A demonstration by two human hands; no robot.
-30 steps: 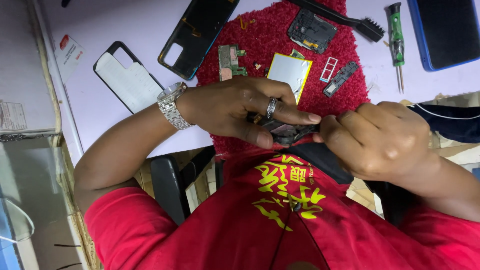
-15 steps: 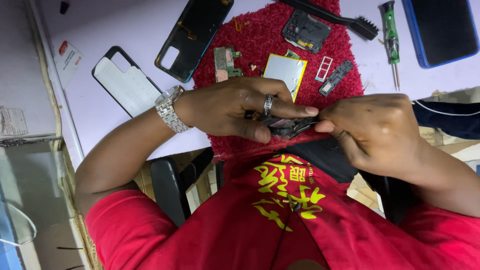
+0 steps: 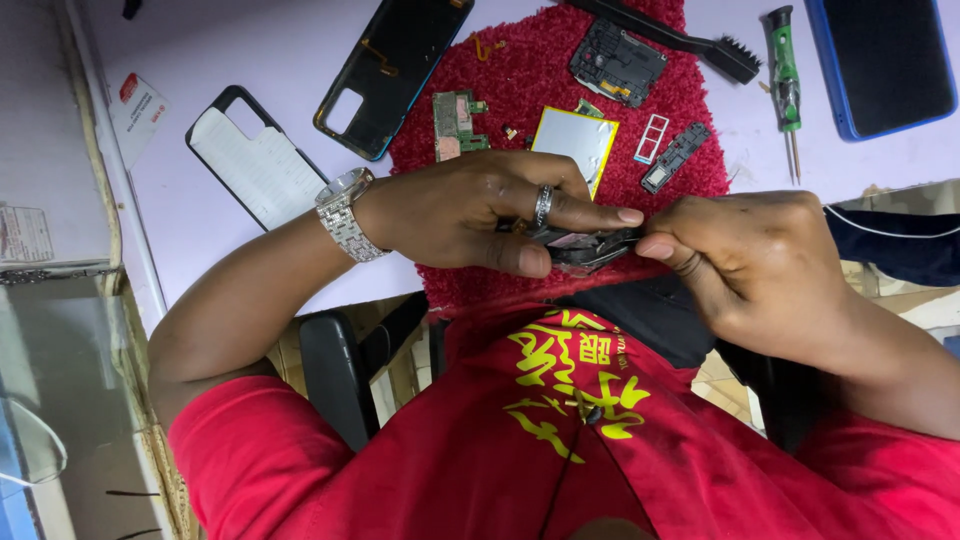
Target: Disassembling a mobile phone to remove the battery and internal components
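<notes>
the phone is already in pieces; the back cover (image 3: 395, 70), circuit board (image 3: 457, 122) and small tray (image 3: 652, 138) lie on the red mat (image 3: 545, 75); the left hand (image 3: 470, 210) and right hand (image 3: 760, 260) both pinch a small dark part (image 3: 585, 245) tight, just over the mat's near edge; it looks like more work is left.

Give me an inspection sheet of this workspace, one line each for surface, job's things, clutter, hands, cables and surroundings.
Surface: pale lilac table with a red mat on it.
Job's things: small dark phone part gripped between both hands at the mat's near edge.
Clutter: green circuit board, yellowish plate, black brush, green screwdriver, two back covers, blue-edged phone.
Hands: left hand with ring and watch, right hand; both pinch the part.
Cables: thin black cord down the red shirt.
Surroundings: glass counter to the left.
</notes>
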